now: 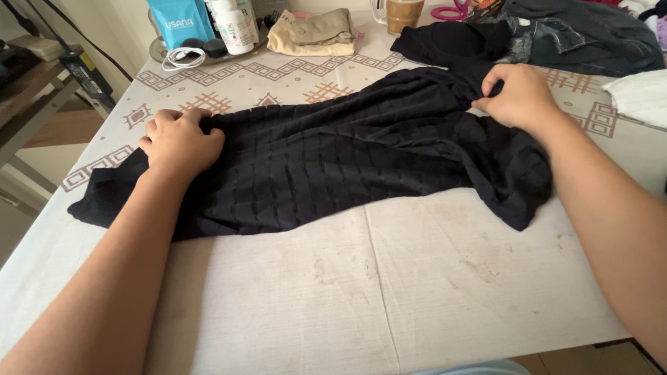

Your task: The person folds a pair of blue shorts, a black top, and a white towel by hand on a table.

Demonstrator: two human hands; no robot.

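the black textured garment point(326, 160) lies spread across the table point(389, 278). the left hand point(179, 142) bunches one end, the right hand point(517, 96) pinches the other; pulling evenly should flatten the creases.

a blue pouch point(180, 21), a white bottle point(233, 26) and a coiled white cable point(182, 58) are seen at the far edge — beside them, folded beige cloth point(313, 33) and a glass of brown drink point(403, 14).

Black textured garment point(326, 163) lies spread, slightly rumpled, across the table.
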